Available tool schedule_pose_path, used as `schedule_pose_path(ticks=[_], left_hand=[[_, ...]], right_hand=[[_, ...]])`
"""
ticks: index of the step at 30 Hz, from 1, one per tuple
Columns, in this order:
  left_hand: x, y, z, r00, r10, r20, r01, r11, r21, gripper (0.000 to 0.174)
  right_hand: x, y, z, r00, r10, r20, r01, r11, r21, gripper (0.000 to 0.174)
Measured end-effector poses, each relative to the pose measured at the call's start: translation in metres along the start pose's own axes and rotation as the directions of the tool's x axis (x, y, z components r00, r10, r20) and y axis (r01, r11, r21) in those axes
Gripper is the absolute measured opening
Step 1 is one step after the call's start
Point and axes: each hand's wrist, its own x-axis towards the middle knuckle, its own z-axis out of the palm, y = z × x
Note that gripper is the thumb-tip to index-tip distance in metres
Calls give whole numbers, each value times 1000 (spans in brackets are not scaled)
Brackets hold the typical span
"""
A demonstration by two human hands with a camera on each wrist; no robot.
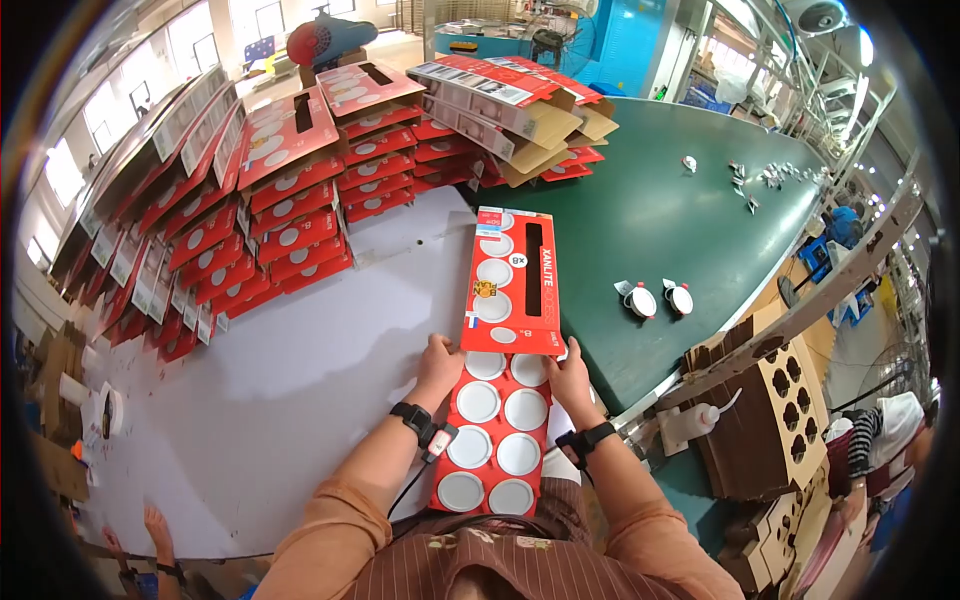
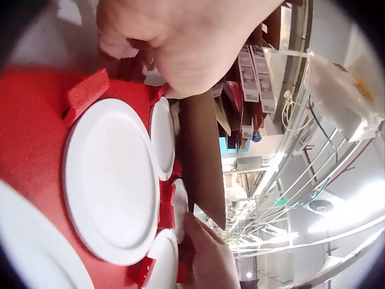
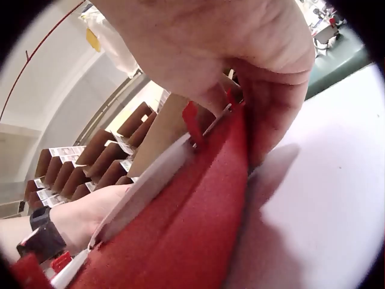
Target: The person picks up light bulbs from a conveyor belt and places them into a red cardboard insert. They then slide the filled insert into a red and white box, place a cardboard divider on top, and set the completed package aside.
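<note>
A red insert tray [image 1: 515, 412] bearing several white round discs [image 1: 478, 402] lies lengthwise before the body. Its far end meets the near end of a red printed XANLITE box [image 1: 512, 338], which has a long dark window. My left hand [image 1: 437, 368] grips the tray's left edge beside the box's near end. On the opposite edge my right hand [image 1: 570, 382] grips the tray, thumb on the upper side and fingers down along its side in the right wrist view. A brown cardboard flap [image 2: 203, 156] stands over the discs' far end in the left wrist view.
Stacked red boxes [image 1: 290, 190] fill the back left of the white table [image 1: 300, 400]. Two white round lamps [image 1: 640, 301] lie on the green table [image 1: 650, 210], with small pieces farther back. A white bottle [image 1: 695, 422] and brown cardboard inserts [image 1: 780, 400] stand at right.
</note>
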Motion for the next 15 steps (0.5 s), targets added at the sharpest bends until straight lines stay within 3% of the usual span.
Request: schedule_pose_path(ticks=[2, 3, 4, 5, 7, 9, 10, 12, 14, 15], left_hand=[[6, 2, 2, 998, 30, -56, -25, 996, 89, 55], [9, 2, 3, 989, 135, -63, -127, 985, 117, 50], [12, 2, 3, 969, 239, -70, -227, 963, 146, 46], [16, 2, 2, 969, 237, -71, -225, 963, 147, 46], [23, 2, -1, 976, 187, 108, -195, 978, 67, 40], [22, 2, -1, 977, 191, 94, -198, 977, 80, 39], [20, 2, -1, 978, 193, 80, -200, 975, 94, 40], [14, 2, -4, 975, 207, 77, -215, 971, 104, 39], [11, 3, -8, 972, 226, 68, -232, 966, 111, 39], [10, 0, -8, 963, 256, 81, -266, 951, 155, 38]], right_hand=[[9, 8, 7, 995, -91, -40, 88, 994, -64, 61], [8, -4, -2, 995, -84, 56, 81, 995, 52, 48], [10, 0, 0, 995, -82, 58, 79, 996, 51, 48], [16, 6, 4, 992, -119, 46, 115, 990, 81, 45], [23, 11, 9, 987, -158, 34, 154, 982, 112, 44], [27, 19, 10, 982, -186, 22, 187, 982, -12, 42], [31, 24, 10, 983, -183, 25, 184, 983, -9, 42], [39, 28, 8, 988, -25, 152, 12, 996, 87, 46], [40, 28, 4, 988, -46, 146, 33, 996, 86, 49], [36, 23, 0, 987, 10, 161, -35, 987, 156, 44]])
